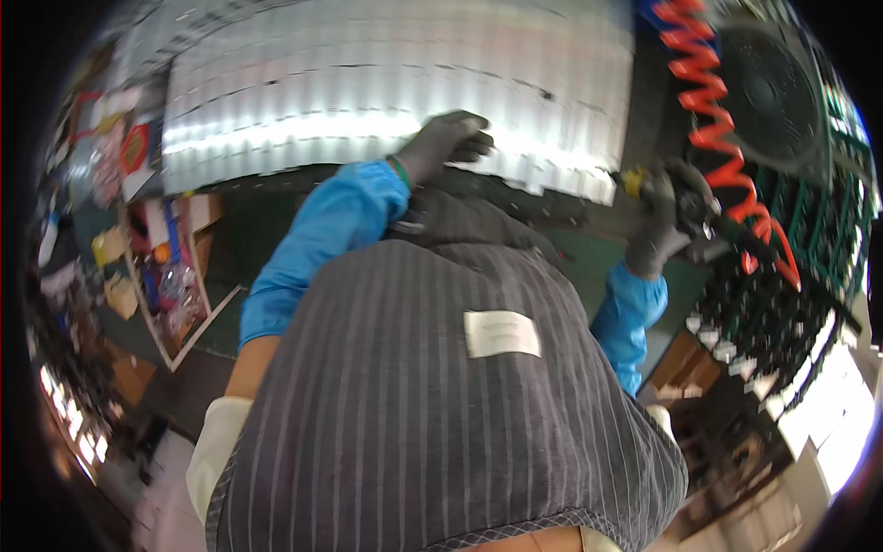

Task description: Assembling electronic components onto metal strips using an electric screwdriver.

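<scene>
My left hand (446, 147), in a dark grey glove, is over the near edge of a large ribbed silvery panel (368, 92). Its fingers are curled in, and whatever they may hold is too small to make out. Off the panel's right corner, my right hand (658, 225), also gloved, is wrapped round a dark handheld air tool (696, 213). A yellow part (634, 181) shows at the tool's front, pointing toward the panel corner. A red coiled hose (713, 110) hangs down close behind the tool; where they join is unclear.
At the left stands an open drawer-like box (175, 276) with bags and small items, beside more clutter. A round dark fan or speaker (768, 92) is at the upper right. Green racks (791, 239) with rows of dark parts line the right side.
</scene>
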Demonstrator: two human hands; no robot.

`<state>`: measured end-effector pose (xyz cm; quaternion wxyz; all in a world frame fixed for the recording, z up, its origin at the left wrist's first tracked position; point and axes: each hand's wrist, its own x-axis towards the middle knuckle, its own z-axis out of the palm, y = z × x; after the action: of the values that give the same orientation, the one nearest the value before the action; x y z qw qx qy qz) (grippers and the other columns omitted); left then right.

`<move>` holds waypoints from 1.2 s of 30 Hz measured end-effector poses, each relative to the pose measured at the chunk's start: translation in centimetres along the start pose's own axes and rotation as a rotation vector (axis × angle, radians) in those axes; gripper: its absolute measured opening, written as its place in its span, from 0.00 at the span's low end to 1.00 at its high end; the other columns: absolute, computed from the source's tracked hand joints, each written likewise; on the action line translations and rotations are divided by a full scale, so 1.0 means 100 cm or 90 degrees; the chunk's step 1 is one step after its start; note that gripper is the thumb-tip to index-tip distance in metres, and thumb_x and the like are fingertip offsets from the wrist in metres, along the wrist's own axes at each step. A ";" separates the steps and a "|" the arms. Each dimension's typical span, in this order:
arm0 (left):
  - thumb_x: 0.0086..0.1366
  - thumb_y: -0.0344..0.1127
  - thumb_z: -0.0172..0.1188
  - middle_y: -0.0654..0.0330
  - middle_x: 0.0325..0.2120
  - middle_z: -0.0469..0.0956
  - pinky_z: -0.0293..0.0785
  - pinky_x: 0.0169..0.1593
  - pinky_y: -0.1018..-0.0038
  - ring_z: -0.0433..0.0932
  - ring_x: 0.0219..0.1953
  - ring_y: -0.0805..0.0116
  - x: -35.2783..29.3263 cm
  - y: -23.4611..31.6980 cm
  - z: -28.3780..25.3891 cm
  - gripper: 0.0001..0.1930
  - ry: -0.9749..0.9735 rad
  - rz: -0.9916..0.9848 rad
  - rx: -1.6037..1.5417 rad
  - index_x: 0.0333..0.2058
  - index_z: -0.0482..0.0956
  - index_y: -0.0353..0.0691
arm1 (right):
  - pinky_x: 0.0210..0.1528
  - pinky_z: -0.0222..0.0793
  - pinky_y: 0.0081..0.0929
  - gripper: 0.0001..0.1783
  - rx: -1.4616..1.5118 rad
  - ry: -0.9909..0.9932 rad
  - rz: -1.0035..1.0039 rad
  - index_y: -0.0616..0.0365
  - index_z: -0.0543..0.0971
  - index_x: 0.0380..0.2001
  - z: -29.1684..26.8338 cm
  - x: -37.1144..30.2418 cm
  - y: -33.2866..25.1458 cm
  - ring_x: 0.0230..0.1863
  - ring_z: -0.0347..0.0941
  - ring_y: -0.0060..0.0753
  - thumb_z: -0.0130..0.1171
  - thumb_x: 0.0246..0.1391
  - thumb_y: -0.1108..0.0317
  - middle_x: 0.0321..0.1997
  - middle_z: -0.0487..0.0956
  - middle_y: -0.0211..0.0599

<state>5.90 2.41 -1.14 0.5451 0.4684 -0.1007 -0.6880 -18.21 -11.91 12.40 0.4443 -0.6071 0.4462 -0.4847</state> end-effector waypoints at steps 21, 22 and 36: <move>0.63 0.26 0.50 0.53 0.30 0.75 0.80 0.32 0.72 0.79 0.29 0.65 -0.199 0.104 -0.337 0.10 0.760 0.501 0.052 0.43 0.70 0.31 | 0.43 0.64 0.27 0.11 0.108 -0.209 0.073 0.60 0.71 0.36 0.155 -0.055 -0.038 0.37 0.66 0.25 0.57 0.47 0.76 0.36 0.70 0.34; 0.61 0.28 0.53 0.52 0.30 0.76 0.79 0.33 0.71 0.79 0.28 0.64 -0.211 0.101 -0.365 0.10 0.794 0.509 0.078 0.42 0.73 0.34 | 0.43 0.64 0.27 0.11 0.110 -0.218 0.067 0.60 0.71 0.36 0.166 -0.059 -0.040 0.37 0.66 0.25 0.57 0.47 0.76 0.36 0.70 0.34; 0.60 0.55 0.49 0.46 0.50 0.68 0.65 0.54 0.53 0.66 0.54 0.48 -0.210 0.080 -0.589 0.24 0.659 0.382 1.327 0.52 0.71 0.52 | 0.41 0.64 0.25 0.11 0.069 -0.258 0.050 0.59 0.71 0.36 0.271 -0.112 -0.079 0.37 0.66 0.24 0.57 0.47 0.77 0.36 0.70 0.30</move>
<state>54.85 38.96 -16.59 0.0188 0.8628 -0.4829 0.1485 7.89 3.46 14.24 0.5757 -0.6492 0.3443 -0.3585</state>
